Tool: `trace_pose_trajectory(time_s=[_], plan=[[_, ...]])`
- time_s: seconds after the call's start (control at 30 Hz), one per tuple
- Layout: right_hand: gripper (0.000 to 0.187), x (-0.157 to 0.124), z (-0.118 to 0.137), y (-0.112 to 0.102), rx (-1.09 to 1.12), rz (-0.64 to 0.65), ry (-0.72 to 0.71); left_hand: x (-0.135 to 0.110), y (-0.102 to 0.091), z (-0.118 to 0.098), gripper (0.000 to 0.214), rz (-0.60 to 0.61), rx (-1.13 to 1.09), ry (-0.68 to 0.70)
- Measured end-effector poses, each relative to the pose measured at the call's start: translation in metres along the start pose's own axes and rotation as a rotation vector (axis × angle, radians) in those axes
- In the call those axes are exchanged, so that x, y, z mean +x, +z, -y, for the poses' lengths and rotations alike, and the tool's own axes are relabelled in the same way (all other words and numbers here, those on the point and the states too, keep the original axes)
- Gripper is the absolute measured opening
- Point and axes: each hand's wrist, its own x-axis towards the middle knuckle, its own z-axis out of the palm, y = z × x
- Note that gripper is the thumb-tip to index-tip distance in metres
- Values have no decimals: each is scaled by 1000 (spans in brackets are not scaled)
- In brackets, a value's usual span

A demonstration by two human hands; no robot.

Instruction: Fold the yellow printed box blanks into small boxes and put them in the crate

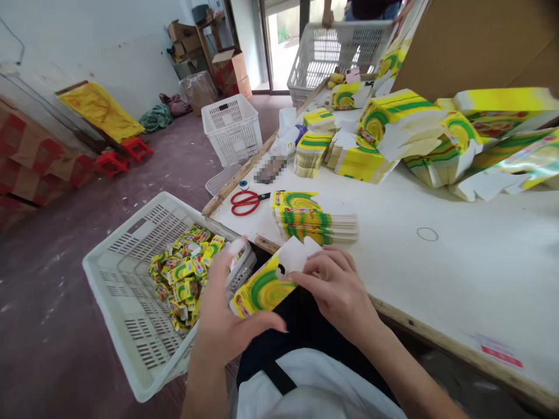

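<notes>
Both my hands hold one small yellow-and-green carton (266, 285) just off the table's front edge, over my lap. My left hand (227, 317) grips its lower left end, thumb stretched under it, fingers curled behind. My right hand (336, 288) pinches the carton's white flap at the upper right. A stack of flat yellow-green carton blanks (317, 220) lies on the white table (437, 262) just beyond my hands. To my left stands a white plastic crate (126, 302) with several small yellow packets (186, 273) in it.
Red scissors (247, 202) lie near the table's left edge. Folded cartons (393, 134) are heaped at the back and right. A rubber band (427, 234) lies on the table. More white crates (231, 128) stand on the floor. Another person holds a crate (340, 49) at the far end.
</notes>
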Motion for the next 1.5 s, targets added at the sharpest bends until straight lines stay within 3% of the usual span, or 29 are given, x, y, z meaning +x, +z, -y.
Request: trace_pose_trajectory(time_s=[0.07,0.13,0.2,0.27,0.43,0.5,0.57,0.67,0.8,0.87,0.97,1.1,1.2,1.33,1.5], plan=[[35,-2,3,2,26,-22,-41,-3,9,7,94,223,136,-183],[35,-8,3,6,89,-74,29,-7,20,21,74,354,183,-268],[45,-16,-1,13,208,-147,211,-13,30,33,58,380,263,-300],[58,-24,-5,22,408,-164,425,-21,39,40,59,379,329,-302],[52,-31,-6,45,1084,141,833,-35,53,42,61,454,317,-201],[55,-29,-3,48,1180,141,893,-34,54,43,50,464,345,-208],[52,-26,-1,48,1114,113,862,-30,53,44,39,451,384,-253],[44,-25,1,43,896,143,694,-26,52,48,34,468,402,-288],[55,-27,-2,40,694,117,515,-30,57,54,46,442,367,-294],[54,-29,-8,41,628,35,513,-33,58,57,60,388,407,-289],[53,-32,-17,39,538,-51,474,-34,54,60,57,350,500,-260],[60,-33,-21,32,463,143,286,-27,40,57,47,363,569,-199],[49,-31,-25,22,425,269,252,-18,32,51,45,383,622,-120],[35,-24,-35,9,461,333,222,-9,29,43,45,461,623,-76],[31,-20,-27,18,527,177,298,-6,33,40,45,398,612,-68]])
